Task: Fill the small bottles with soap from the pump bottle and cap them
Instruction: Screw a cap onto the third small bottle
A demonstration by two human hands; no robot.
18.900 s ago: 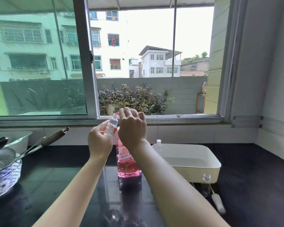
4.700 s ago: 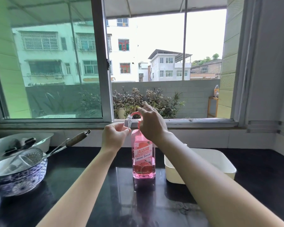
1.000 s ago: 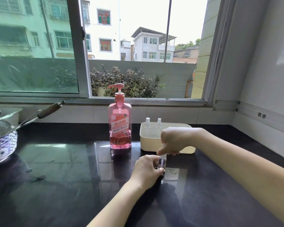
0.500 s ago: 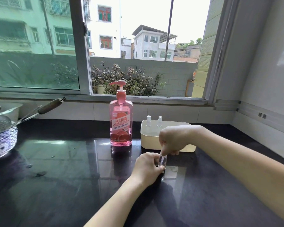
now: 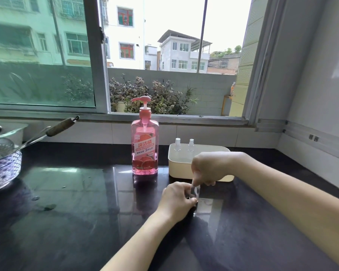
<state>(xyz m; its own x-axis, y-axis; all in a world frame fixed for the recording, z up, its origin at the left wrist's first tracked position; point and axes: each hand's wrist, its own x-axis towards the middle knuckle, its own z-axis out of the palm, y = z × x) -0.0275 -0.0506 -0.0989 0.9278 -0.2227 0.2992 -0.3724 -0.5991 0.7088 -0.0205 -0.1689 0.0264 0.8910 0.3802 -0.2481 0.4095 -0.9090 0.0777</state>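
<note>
Small clear bottle (image 5: 195,193) stands on the black countertop (image 5: 76,202), in front of the pink pump bottle (image 5: 144,145) and a little to its right. Long axis vertical, mouth up.

Left hand (image 5: 176,200) wrapped around the bottle body, fingers closed on it, base apparently down on the counter. Right hand (image 5: 207,167) directly above, thumb and fingertips pinched at the bottle's top, presumably on its cap; the cap itself is hidden by the fingers, so threading state unknown.

Step in hand, judged: capping. To do it well: keep the bottle pressed upright against the counter, set the cap square to the neck before turning, turn with fingertips only, stop when snug. A tilted start risks cross-threading or squeezing soap out of a thin-walled bottle.

Cream tub (image 5: 184,165) sits right of the pump bottle; 2 capped small bottles (image 5: 177,144) stand upright inside it at the back-left corner, just beside each other.
</note>
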